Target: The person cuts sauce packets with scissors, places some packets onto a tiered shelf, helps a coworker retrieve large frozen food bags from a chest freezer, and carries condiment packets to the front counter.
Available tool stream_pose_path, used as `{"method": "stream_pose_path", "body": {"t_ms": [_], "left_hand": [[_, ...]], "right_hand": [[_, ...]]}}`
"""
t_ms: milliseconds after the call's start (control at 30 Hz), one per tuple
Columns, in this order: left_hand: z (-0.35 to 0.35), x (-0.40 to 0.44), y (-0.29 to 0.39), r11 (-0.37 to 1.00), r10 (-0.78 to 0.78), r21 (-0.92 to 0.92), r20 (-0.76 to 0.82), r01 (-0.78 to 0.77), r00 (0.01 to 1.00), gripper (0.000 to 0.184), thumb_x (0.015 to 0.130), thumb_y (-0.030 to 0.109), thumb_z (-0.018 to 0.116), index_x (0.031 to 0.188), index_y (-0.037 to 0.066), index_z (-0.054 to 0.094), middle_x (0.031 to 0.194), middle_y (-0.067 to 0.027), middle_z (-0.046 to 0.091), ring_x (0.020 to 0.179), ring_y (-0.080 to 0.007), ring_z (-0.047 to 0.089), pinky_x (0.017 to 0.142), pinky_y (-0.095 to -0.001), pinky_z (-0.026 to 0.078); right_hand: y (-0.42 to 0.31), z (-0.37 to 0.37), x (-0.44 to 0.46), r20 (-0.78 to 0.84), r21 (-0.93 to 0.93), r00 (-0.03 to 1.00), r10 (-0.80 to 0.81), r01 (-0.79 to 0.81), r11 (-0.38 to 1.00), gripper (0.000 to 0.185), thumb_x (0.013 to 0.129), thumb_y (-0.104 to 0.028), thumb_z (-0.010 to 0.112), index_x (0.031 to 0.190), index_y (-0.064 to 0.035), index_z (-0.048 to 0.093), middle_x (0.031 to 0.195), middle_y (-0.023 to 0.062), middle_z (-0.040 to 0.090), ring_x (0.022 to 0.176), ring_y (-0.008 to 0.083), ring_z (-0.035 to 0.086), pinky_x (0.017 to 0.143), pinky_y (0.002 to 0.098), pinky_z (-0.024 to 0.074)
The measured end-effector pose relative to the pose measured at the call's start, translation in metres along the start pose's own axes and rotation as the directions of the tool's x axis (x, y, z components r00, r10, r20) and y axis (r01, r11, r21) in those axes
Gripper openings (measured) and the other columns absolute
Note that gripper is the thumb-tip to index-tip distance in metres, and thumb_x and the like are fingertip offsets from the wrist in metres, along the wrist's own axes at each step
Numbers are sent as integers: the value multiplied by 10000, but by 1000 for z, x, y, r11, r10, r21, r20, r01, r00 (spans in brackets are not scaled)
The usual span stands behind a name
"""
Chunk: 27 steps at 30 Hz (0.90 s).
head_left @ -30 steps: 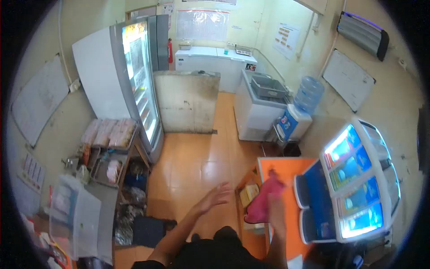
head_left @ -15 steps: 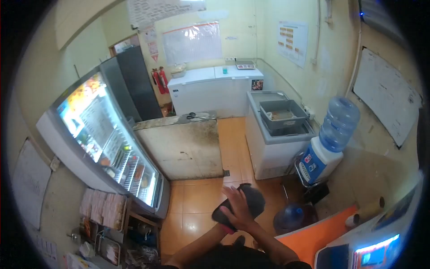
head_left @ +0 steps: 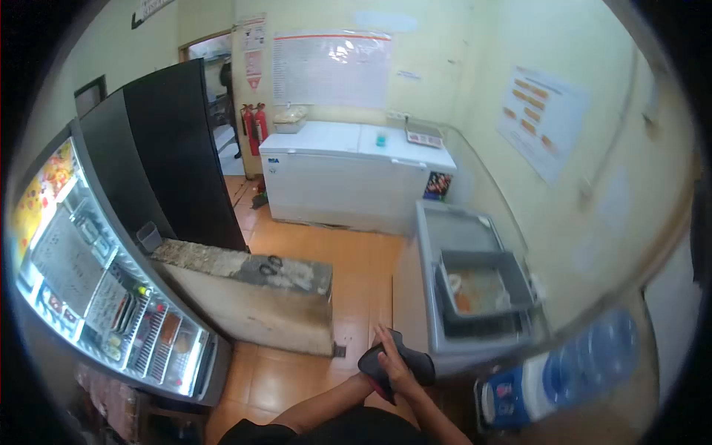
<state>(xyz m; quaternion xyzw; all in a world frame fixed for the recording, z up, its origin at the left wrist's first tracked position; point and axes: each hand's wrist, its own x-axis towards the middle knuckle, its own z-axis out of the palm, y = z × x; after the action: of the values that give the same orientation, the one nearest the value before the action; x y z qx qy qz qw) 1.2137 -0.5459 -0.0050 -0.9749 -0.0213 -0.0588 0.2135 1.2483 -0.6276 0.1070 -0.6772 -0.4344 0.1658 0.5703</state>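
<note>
A dark cap [head_left: 414,362] with a bit of red at its lower edge is in front of my body, low in the middle of the view. My left hand [head_left: 366,381] holds it from the near side, its fingers mostly hidden behind the cap. Across the top of the cap lies my right hand [head_left: 393,365], flat, with its fingers stretched out and touching the dark cloth.
A low wall [head_left: 245,300] with scissors [head_left: 271,265] on top stands ahead left, beside a lit display fridge [head_left: 210,363]. To the right are a grey-rimmed freezer [head_left: 437,326] bearing a grey tray [head_left: 486,310], and a water dispenser [head_left: 512,393]. A white chest freezer [head_left: 348,182] stands behind.
The view has swung right and moved forward, bringing the freezers and the tray closer. The cap stays between my hands, and my right hand has shifted over it.
</note>
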Motion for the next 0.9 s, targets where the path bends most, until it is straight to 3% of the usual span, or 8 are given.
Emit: {"method": "stream_pose_path", "body": {"t_ms": [133,233,367,433,600,733,833,900], "left_hand": [[-16,102,-88,985,-51,-160,118,70,992,749,991,493,433,1571,64,233,1622,-181,213,1529,-314,85,1243,-444,56],[-20,178,-160,867,-197,-490,-163,93,967,709,999,477,453,1543,62,268,1575,-167,291,1471,-297,211,1209,-440,158],[1,275,-228,723,-364,-691,-411,-25,836,657,1010,456,478,1507,59,314,1513,-149,396,1394,-273,379,1164,-435,294],[19,328,-250,676,-396,-736,-408,-40,822,648,1012,451,487,1499,56,324,1497,-146,423,1371,-267,426,1149,-432,332],[76,450,-287,283,-365,-945,54,166,930,666,1011,449,500,1505,44,313,1498,-154,427,1353,-267,447,1129,-425,351],[113,537,-323,-227,-18,-883,426,411,905,681,1010,448,509,1510,34,304,1499,-161,430,1338,-266,463,1113,-420,366],[132,595,-356,-385,248,-712,533,587,809,692,1009,447,517,1514,27,297,1499,-166,432,1327,-266,476,1101,-416,378],[147,626,-383,-390,344,-648,556,654,756,700,1008,446,522,1516,22,293,1500,-169,434,1319,-265,484,1093,-414,386]], "right_hand": [[10,-49,116,126,-75,988,-94,104,992,727,1006,-518,442,1539,-38,330,1630,232,194,1531,402,91,1218,493,77],[16,-87,203,238,-90,953,-184,211,973,675,986,-477,501,1507,-61,397,1613,223,238,1517,433,127,1210,529,119],[53,-140,340,295,-456,883,-366,466,758,678,938,-508,526,1459,-78,471,1578,195,312,1484,452,205,1194,604,103],[74,-158,397,398,-614,882,-252,460,641,719,916,-532,542,1484,-103,442,1592,175,300,1493,437,190,1163,670,34],[141,-200,524,419,-568,884,-206,432,700,1055,790,-776,556,1580,-145,258,1627,157,240,1512,442,127,1126,715,-17],[177,-232,596,364,-569,916,-169,362,739,1092,740,-836,537,1561,-153,310,1598,163,298,1492,458,171,1142,689,32],[230,-247,649,215,-511,947,-240,319,798,1034,684,-717,725,1519,-197,406,1543,142,401,1408,426,374,1126,630,249],[264,-246,680,324,-439,938,-125,266,858,777,673,-496,837,1317,-134,598,1322,134,610,1185,358,601,981,459,473]]}}
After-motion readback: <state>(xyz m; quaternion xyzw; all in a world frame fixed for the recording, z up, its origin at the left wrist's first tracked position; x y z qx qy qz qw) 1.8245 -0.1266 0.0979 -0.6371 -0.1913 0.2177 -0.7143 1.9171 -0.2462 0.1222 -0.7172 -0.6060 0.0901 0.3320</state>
